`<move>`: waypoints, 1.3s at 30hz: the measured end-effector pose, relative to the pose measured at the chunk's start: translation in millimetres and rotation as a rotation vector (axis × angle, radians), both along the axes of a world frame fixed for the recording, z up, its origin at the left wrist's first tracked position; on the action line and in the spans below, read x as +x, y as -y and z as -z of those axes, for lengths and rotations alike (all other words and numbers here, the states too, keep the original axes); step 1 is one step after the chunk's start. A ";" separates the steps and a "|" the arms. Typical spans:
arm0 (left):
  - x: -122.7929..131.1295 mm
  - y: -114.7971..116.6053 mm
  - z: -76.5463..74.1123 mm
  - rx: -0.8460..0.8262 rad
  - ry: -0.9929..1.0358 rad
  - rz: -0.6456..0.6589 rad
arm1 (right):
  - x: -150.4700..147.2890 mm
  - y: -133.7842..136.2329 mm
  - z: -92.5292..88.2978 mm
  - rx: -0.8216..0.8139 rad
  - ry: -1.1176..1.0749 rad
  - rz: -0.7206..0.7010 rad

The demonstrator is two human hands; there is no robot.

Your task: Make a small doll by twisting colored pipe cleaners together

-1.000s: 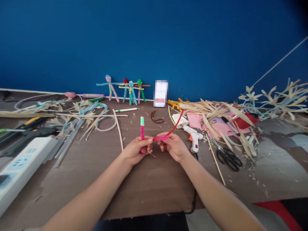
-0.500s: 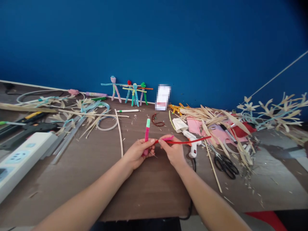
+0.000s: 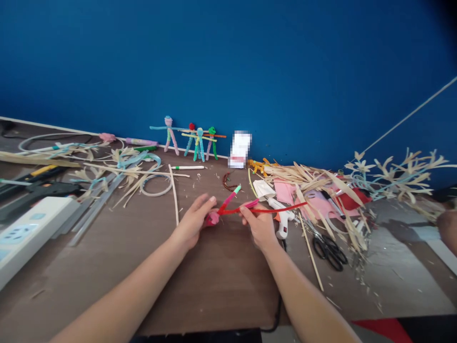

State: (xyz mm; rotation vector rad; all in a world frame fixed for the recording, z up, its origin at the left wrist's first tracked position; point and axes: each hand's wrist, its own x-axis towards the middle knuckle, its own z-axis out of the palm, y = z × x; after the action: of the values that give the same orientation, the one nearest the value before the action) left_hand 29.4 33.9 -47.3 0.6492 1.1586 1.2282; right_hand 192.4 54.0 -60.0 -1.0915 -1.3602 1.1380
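Hands: apart, left hand [image 3: 193, 224] at a pink-wrapped, green-tipped pipe-cleaner stick [image 3: 226, 204], grip unclear; right hand [image 3: 259, 226] pinching a fuzzy red pipe cleaner [image 3: 274, 210].
Risk: a loose grip could drop the stick; the red end could snag the white plastic glue gun [image 3: 283, 221].

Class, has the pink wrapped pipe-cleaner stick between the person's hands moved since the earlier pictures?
Yes, it has tipped over to the right. The green tip of the wrapped pipe-cleaner stick was left of the brown bead strand and now lies right of it, towards the hot glue gun.

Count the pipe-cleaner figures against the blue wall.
4, side by side at the foot of the wall: a lilac figure, a red-headed one, a turquoise one, a green-headed one.
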 end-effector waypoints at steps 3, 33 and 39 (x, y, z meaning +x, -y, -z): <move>-2.2 4.2 -4.8 0.289 -0.292 -0.061 | 0.0 2.6 -1.6 0.012 0.066 -0.027; 1.2 9.4 1.2 0.418 -0.761 0.035 | -7.1 20.4 -16.5 0.453 0.433 -0.067; -2.9 11.1 -1.0 0.511 -1.006 0.064 | -3.3 25.1 -24.1 0.653 0.702 -0.111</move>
State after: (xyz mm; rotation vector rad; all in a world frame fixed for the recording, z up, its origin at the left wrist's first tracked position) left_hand 26.4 22.9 -46.4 1.8094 1.6012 1.1540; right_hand 189.0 28.8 -35.9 -0.9505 -2.1563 0.2951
